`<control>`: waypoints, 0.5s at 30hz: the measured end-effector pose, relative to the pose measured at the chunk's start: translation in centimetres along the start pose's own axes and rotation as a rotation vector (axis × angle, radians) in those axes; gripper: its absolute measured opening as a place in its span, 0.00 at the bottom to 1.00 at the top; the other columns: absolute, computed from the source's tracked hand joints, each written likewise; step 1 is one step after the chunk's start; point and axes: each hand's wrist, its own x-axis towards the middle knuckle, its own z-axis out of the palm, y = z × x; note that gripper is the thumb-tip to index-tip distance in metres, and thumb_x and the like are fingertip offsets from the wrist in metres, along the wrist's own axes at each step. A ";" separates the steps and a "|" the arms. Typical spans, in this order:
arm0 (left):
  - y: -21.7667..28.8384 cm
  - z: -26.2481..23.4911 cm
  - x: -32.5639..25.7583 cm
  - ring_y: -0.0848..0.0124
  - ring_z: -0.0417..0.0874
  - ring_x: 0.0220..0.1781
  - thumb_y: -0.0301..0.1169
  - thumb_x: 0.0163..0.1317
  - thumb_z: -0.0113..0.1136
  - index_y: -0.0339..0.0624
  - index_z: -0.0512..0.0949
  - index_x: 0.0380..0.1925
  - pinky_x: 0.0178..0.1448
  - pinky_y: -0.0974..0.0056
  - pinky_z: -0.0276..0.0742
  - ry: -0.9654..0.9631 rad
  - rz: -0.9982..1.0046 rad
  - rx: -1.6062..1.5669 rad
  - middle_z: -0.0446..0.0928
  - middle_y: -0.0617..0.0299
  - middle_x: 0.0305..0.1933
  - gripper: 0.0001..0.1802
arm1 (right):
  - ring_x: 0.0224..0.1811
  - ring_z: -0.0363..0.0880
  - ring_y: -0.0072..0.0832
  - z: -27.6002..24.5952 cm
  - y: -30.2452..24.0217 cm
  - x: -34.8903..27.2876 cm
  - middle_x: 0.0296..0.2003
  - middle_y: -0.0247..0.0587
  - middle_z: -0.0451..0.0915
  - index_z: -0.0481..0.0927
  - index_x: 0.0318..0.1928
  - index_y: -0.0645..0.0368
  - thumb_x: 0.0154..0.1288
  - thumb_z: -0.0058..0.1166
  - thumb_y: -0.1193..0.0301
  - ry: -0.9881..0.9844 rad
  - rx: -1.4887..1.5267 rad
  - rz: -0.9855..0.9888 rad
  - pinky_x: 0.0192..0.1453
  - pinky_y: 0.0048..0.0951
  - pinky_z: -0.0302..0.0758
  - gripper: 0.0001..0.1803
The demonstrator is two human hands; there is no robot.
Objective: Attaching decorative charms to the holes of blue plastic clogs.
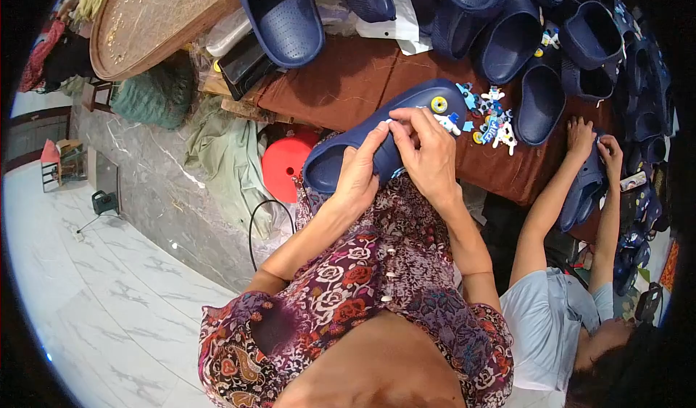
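A navy blue foam clog [424, 96] rests in front of me at the table's near edge, its toe pointing right and away. My left hand [359, 169] is closed on the clog beside its foot opening, thumb on the upper. My right hand [425, 154] has its fingers pinched together over the upper, close to the left fingertips. Whatever is between those fingers is too small to make out. A yellow round charm [439, 105] and a white-and-blue figure charm [449, 123] sit on the toe. Loose shoe charms [493, 118] lie in a pile beside it.
More navy clogs [507, 45] crowd the back and right of the brown cloth-covered table [326, 81]. On the right, a co-worker's hands [591, 143] hold another clog. A woven tray [159, 16] is at upper left, with a red stool [285, 165] below the table edge.
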 end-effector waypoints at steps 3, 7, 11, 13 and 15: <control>0.1 -0.1 0.1 0.71 0.84 0.45 0.37 0.62 0.64 0.39 0.78 0.47 0.50 0.65 0.80 -0.030 0.024 0.018 0.82 0.60 0.45 0.17 | 0.31 0.79 0.37 0.0 0.0 0.1 0.31 0.42 0.77 0.80 0.42 0.58 0.64 0.57 0.71 -0.025 0.094 0.062 0.36 0.36 0.74 0.08; 0.4 -0.2 0.2 0.72 0.84 0.44 0.37 0.62 0.65 0.40 0.78 0.45 0.49 0.65 0.80 -0.017 0.009 0.017 0.82 0.61 0.44 0.16 | 0.32 0.79 0.39 -0.1 0.5 -0.1 0.32 0.42 0.76 0.80 0.41 0.59 0.63 0.57 0.72 -0.017 0.055 -0.072 0.36 0.36 0.74 0.07; 0.6 0.1 0.1 0.72 0.84 0.42 0.37 0.61 0.66 0.42 0.79 0.43 0.49 0.65 0.80 -0.022 0.000 -0.009 0.82 0.61 0.43 0.15 | 0.33 0.80 0.39 -0.2 0.8 -0.1 0.32 0.42 0.75 0.80 0.42 0.59 0.62 0.57 0.73 -0.031 0.023 -0.107 0.36 0.36 0.74 0.08; 0.7 0.1 0.3 0.72 0.84 0.42 0.37 0.60 0.66 0.42 0.80 0.43 0.49 0.64 0.80 -0.015 -0.016 -0.007 0.82 0.61 0.43 0.15 | 0.33 0.80 0.39 -0.1 0.7 -0.1 0.32 0.41 0.75 0.80 0.42 0.59 0.62 0.57 0.73 -0.040 0.036 -0.098 0.36 0.37 0.74 0.08; 0.8 0.0 0.4 0.71 0.84 0.42 0.37 0.60 0.66 0.43 0.80 0.42 0.49 0.64 0.81 -0.009 -0.032 -0.007 0.82 0.61 0.43 0.14 | 0.33 0.80 0.39 -0.1 0.7 -0.1 0.32 0.41 0.75 0.80 0.42 0.59 0.62 0.58 0.74 -0.050 0.050 -0.089 0.36 0.37 0.74 0.08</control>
